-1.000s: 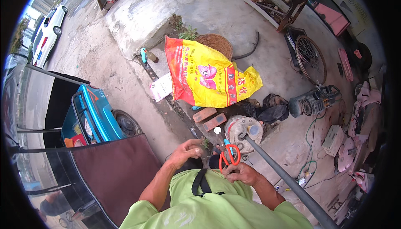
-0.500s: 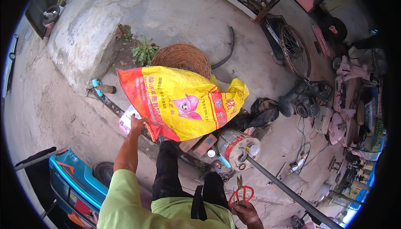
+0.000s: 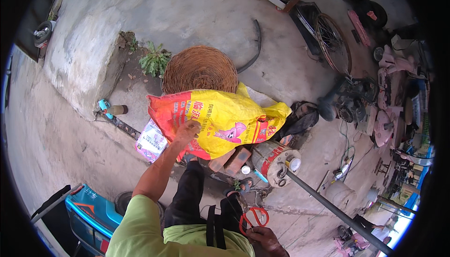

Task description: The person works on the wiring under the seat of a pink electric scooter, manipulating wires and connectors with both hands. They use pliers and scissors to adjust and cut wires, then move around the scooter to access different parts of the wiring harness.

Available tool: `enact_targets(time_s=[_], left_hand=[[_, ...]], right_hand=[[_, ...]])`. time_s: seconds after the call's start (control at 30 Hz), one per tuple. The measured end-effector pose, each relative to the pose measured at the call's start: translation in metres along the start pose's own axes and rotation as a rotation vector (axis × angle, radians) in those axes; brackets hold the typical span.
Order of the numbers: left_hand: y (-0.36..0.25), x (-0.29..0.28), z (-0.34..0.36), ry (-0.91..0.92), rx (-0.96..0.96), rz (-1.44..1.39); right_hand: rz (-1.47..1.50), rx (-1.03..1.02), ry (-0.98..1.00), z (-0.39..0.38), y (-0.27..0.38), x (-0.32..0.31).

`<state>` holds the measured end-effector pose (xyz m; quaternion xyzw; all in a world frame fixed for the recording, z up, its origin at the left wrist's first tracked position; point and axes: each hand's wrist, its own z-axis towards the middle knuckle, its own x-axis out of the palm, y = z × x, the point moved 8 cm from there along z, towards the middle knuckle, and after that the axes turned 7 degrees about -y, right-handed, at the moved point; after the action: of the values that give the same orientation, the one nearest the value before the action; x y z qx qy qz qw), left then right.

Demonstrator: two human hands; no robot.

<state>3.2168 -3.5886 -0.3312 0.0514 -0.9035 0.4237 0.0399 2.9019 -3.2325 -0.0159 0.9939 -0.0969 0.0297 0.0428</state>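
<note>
A yellow and red woven plastic sack (image 3: 220, 121) lies crumpled before me, with a pink cartoon animal printed on it. My left hand (image 3: 188, 132) is on its left part, fingers curled in against the bunched cloth. Down by my right leg, my right hand (image 3: 265, 238) grips a pair of scissors (image 3: 259, 216) by the red loop handles, blades pointing up and away. Behind the sack stands a round wicker basket (image 3: 200, 69), its near edge covered by the sack. A white and pink printed packet (image 3: 153, 139) lies left of my left forearm.
Bricks (image 3: 238, 160) and a drum-like container (image 3: 276, 163) with a long pole (image 3: 328, 205) stand at the right. A bottle (image 3: 112, 109) is at the left, near a concrete block. A blue vehicle (image 3: 93, 212) is at lower left; a bicycle wheel (image 3: 333, 43) and machinery are at far right.
My left hand has moved right and inward over the sack. The sack has slumped toward me and to the right, showing more of the basket and packet. The scissors stay in my right hand.
</note>
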Motion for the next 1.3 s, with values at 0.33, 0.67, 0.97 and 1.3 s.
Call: enact_targets(time_s=[0.33,0.67,0.97,1.3], left_hand=[[0.031,-0.211,-0.038,-0.726,0.028,0.409],[0.099,0.075,0.046,-0.495,0.274,0.015],[-0.172,0.385,-0.153,0.576,0.674,0.017],[0.078,0.092,-0.023,-0.124,-0.162,-0.270]], right_hand=[[-0.081,-0.179,-0.118,-0.001,-0.023,-0.050],[0.002,-0.103,-0.155,0.015,-0.070,-0.087],[-0.229,-0.115,-0.182,0.005,-0.014,-0.046],[-0.082,-0.092,-0.153,0.048,-0.064,-0.046]])
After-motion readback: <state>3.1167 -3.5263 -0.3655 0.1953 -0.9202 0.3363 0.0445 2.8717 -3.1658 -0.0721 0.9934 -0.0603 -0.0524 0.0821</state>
